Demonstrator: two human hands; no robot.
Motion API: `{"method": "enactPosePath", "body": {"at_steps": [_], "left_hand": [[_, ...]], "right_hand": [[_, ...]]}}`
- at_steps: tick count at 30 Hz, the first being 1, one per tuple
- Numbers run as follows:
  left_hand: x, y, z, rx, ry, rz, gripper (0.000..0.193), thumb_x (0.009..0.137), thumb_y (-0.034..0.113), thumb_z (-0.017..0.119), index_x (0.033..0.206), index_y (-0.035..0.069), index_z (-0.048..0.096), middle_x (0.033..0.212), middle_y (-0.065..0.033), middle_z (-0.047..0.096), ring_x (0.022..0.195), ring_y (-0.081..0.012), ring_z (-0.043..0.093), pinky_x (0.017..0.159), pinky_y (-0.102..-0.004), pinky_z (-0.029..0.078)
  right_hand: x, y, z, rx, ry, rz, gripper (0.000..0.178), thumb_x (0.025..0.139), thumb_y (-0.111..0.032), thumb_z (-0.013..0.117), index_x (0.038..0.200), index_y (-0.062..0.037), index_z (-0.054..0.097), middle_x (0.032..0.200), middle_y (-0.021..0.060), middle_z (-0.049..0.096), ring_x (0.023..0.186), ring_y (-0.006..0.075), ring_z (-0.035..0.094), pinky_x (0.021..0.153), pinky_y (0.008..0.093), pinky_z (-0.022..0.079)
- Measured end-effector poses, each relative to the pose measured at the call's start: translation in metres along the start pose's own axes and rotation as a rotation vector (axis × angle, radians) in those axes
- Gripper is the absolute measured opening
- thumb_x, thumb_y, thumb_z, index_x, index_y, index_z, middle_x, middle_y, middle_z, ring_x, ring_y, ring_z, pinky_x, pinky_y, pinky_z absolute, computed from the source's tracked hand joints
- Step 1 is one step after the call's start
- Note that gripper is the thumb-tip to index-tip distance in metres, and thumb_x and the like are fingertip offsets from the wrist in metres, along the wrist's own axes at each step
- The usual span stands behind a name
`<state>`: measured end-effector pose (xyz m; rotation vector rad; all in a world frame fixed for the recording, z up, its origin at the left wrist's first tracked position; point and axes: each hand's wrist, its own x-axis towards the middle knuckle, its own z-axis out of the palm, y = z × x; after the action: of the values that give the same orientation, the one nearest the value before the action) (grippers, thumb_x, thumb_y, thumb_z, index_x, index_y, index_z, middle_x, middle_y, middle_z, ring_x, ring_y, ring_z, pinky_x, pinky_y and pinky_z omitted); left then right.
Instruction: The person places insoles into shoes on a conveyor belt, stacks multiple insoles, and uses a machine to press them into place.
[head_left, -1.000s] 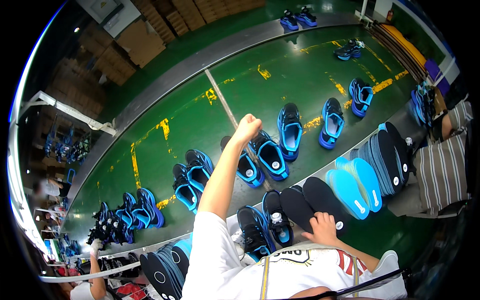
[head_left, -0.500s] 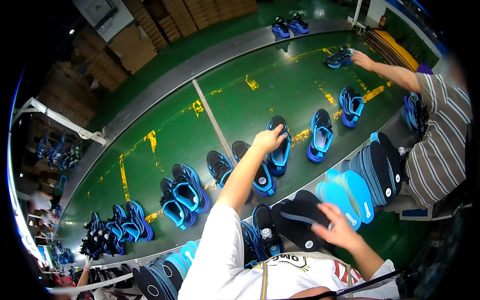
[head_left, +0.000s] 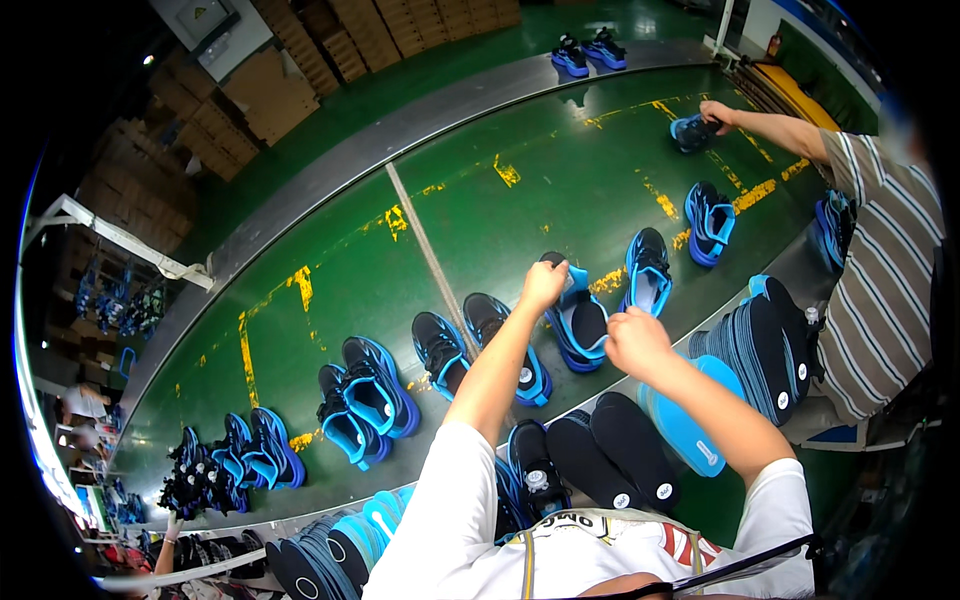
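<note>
A black and blue sneaker [head_left: 580,330] sits tilted on the green table in front of me, its opening toward me. My left hand [head_left: 545,284] is closed on its front end by the tongue. At its heel end, my right hand [head_left: 638,342] is closed with the fingertips together against the light-blue rim; what they pinch is hidden. A dark surface shows inside the sneaker. Two black insoles [head_left: 612,452] lie side by side below my right forearm, next to light-blue insoles [head_left: 705,425] that the forearm partly covers.
More sneakers [head_left: 368,390] stand along the table's near edge on both sides. A stack of dark insoles [head_left: 765,350] is at the right, another [head_left: 315,560] at lower left. A co-worker's hand [head_left: 718,115] holds a sneaker at far right. Cardboard boxes [head_left: 265,95] stand behind.
My right hand has moved from over the insoles up to the sneaker's heel and closed. The sneaker has tilted and shifted. The black insoles, overlapping before, lie side by side. The co-worker's sneaker has turned.
</note>
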<state>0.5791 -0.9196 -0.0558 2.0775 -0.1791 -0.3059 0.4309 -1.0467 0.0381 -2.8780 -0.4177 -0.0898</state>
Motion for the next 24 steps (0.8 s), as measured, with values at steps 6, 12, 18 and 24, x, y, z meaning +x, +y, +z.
{"method": "enactPosePath", "body": {"at_steps": [6,12,18,24], "left_hand": [[0.001,-0.011,0.010,-0.226,-0.019,-0.205,0.037,0.077,0.033,0.056,0.061,-0.001,0.051,0.048,-0.0022,0.045,0.036,-0.0110,0.037,0.035,-0.0288,0.028],[-0.007,-0.006,0.000,-0.053,-0.031,-0.064,0.046,0.074,0.042,0.056,0.070,-0.004,0.055,0.054,-0.0047,0.050,0.047,-0.0117,0.045,0.043,-0.0280,0.035],[-0.011,-0.006,-0.010,-0.027,-0.081,-0.039,0.049,0.074,0.045,0.054,0.068,-0.004,0.055,0.055,-0.0054,0.049,0.051,-0.0113,0.044,0.046,-0.0294,0.035],[-0.011,-0.010,-0.008,-0.032,-0.080,-0.033,0.050,0.075,0.045,0.053,0.060,-0.003,0.053,0.050,-0.0042,0.046,0.049,-0.0110,0.042,0.045,-0.0294,0.034]], "right_hand": [[0.030,0.007,0.073,-0.047,-0.099,0.221,0.011,0.068,-0.010,0.051,0.066,-0.0006,0.056,0.079,0.0140,0.055,0.075,0.0278,0.054,0.068,0.0352,0.045],[0.030,-0.003,0.095,-0.038,-0.033,0.248,0.018,0.079,-0.012,0.045,0.089,0.0010,0.051,0.099,0.0176,0.049,0.084,0.0296,0.053,0.069,0.0368,0.047],[0.040,0.002,0.038,0.012,-0.469,0.325,0.041,0.063,-0.032,0.060,0.088,0.0003,0.057,0.090,0.0203,0.056,0.082,0.0300,0.056,0.073,0.0366,0.046],[0.061,0.012,0.052,-0.011,-0.605,0.148,0.018,0.066,-0.005,0.051,0.079,0.0027,0.060,0.090,0.0209,0.056,0.085,0.0312,0.056,0.073,0.0368,0.046]]}}
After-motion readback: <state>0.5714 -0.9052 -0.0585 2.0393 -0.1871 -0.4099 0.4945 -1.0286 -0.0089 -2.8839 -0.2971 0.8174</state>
